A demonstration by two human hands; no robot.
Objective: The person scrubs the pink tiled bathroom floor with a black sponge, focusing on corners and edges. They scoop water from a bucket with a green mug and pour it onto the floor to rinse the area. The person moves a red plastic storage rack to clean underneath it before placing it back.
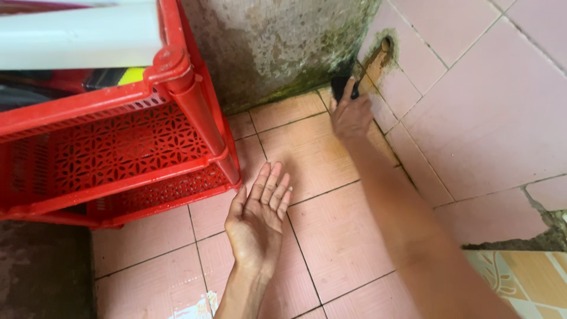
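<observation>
My right hand (351, 115) reaches far forward and grips a dark brush (343, 87) by its handle. The brush head sits at the floor corner, against the stained pink wall tiles just below a brown-rimmed hole (385, 45). My left hand (260, 215) hovers palm-up over the pinkish floor tiles (331, 236), fingers straight and slightly apart, holding nothing. It lies close to the foot of a red plastic rack (127, 150).
The red rack with perforated shelves fills the left side; a white object (80, 36) lies on its top shelf. A mossy, grimy concrete wall (271, 41) stands behind. Pink wall tiles (490, 106) rise at right, cracked near the lower right.
</observation>
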